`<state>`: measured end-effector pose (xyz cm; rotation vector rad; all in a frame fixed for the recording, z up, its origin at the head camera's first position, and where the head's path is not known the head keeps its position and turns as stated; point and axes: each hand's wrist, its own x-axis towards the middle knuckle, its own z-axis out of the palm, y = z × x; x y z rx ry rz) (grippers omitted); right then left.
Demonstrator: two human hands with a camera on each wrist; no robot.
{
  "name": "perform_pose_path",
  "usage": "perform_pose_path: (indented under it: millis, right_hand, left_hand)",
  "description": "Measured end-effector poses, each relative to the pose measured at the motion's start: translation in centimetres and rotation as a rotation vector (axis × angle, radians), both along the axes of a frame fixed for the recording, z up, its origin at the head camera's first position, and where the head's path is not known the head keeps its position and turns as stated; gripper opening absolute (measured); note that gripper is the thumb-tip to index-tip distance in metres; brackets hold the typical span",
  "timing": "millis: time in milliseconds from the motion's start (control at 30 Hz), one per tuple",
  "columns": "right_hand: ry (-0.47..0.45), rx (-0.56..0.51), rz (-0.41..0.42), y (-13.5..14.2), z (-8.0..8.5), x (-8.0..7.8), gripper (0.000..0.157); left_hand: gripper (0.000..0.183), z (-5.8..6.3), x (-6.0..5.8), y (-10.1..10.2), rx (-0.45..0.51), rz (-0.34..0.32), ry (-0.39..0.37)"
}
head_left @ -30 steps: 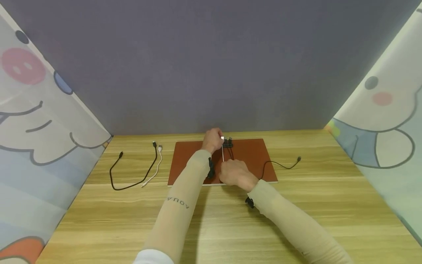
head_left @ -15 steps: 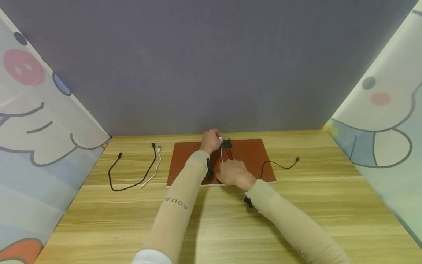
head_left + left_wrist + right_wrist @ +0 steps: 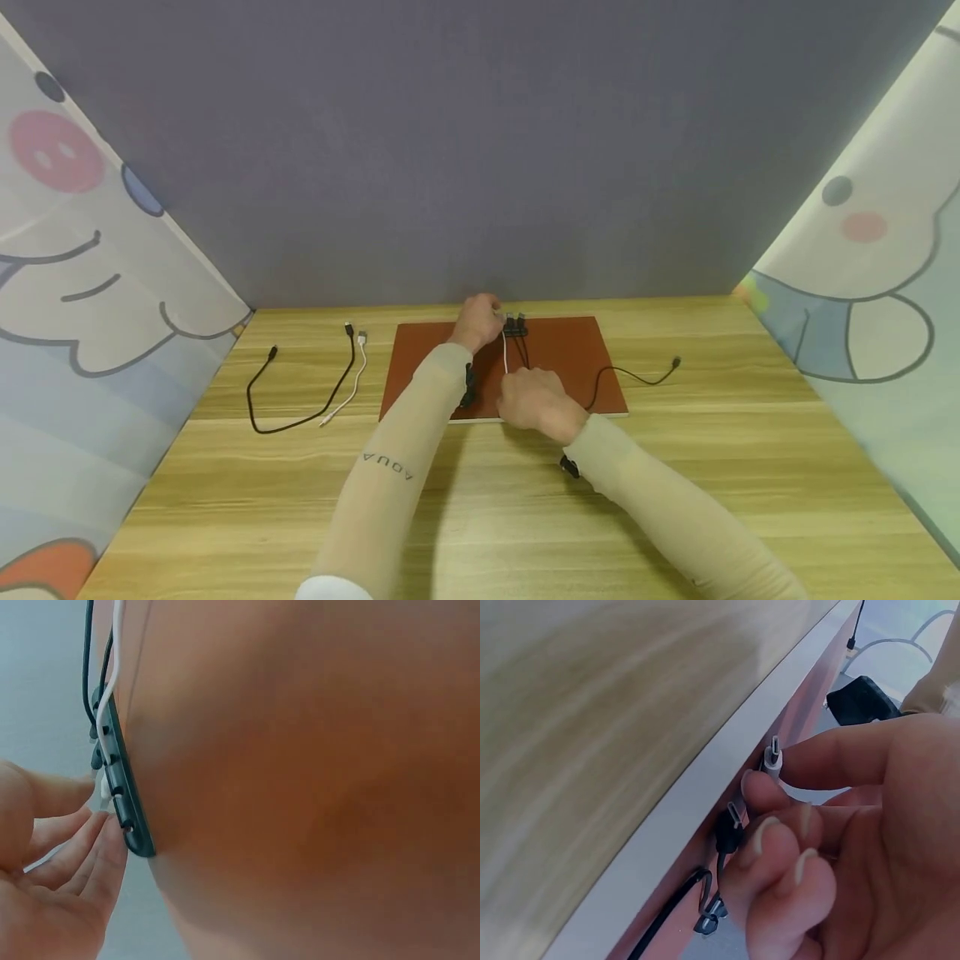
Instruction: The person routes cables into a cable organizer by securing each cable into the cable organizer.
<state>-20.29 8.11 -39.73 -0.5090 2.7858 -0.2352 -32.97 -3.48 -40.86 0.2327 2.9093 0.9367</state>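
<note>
At the far side of the reddish-brown board (image 3: pixel 420 354), my left hand (image 3: pixel 478 322) pinches the white plug (image 3: pixel 106 789) of a cable, between thumb and fingertips. It is right at the black cable clip strip (image 3: pixel 129 796), where the white cable (image 3: pixel 115 675) runs along its slots beside two black cables. Nearer the board's front edge, my right hand (image 3: pixel 536 402) pinches the white USB-C connector (image 3: pixel 773 761) between thumb and index finger. A black connector (image 3: pixel 730 829) stands beside its curled fingers in the right wrist view.
Left of the board lie a bent black cable (image 3: pixel 302 423) and a short white USB cable (image 3: pixel 355 392). A thin black cable (image 3: pixel 637 377) trails off the board to the right. A grey wall (image 3: pixel 480 167) rises behind the wooden table (image 3: pixel 495 517).
The white plug, held up above the clip strip earlier, is now lower and mostly hidden by my left hand. The white cable hangs slacker. My right hand has barely moved.
</note>
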Motion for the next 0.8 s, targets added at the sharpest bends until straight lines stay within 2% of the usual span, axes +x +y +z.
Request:
perform_pose_path:
  millis: [367, 800]
  right_hand:
    - [0.015, -0.026, 0.013, -0.1, 0.1, 0.6, 0.048]
    - [0.008, -0.021, 0.022, -0.1, 0.0, 0.7, 0.049]
  left_hand:
    - [0.037, 1.2, 0.9, -3.3, -0.07, -0.098, 0.08]
    - [0.029, 1.5, 0.9, -9.4, -0.289, -0.117, 0.246]
